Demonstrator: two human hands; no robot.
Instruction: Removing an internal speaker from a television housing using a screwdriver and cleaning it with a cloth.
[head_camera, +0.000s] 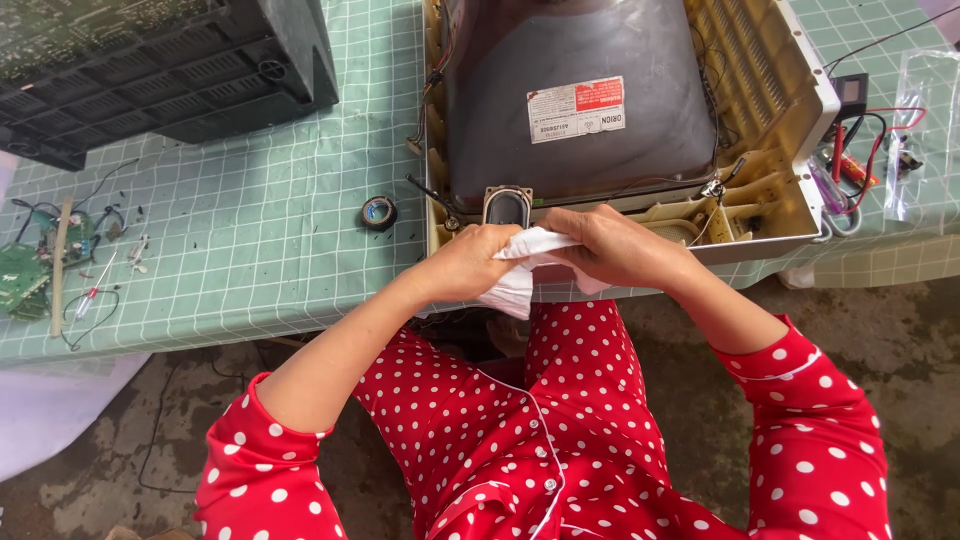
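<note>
My left hand (470, 262) and my right hand (610, 245) both grip a crumpled white cloth (520, 270) between them, at the front edge of the table. Just beyond my hands lies an opened old television: a beige plastic casing (775, 95) holding a dark grey picture tube (580, 90) with a white and red label. A small oval speaker (507, 208) sits in the casing right above my hands. My sleeves are red with white dots.
A black ribbed plastic back cover (170, 70) lies at the table's far left. A roll of black tape (378, 212) sits on the green checked tablecloth (250, 230). Green circuit boards and wires (40, 265) lie at the left edge; a meter with red and black leads (855, 130) lies right.
</note>
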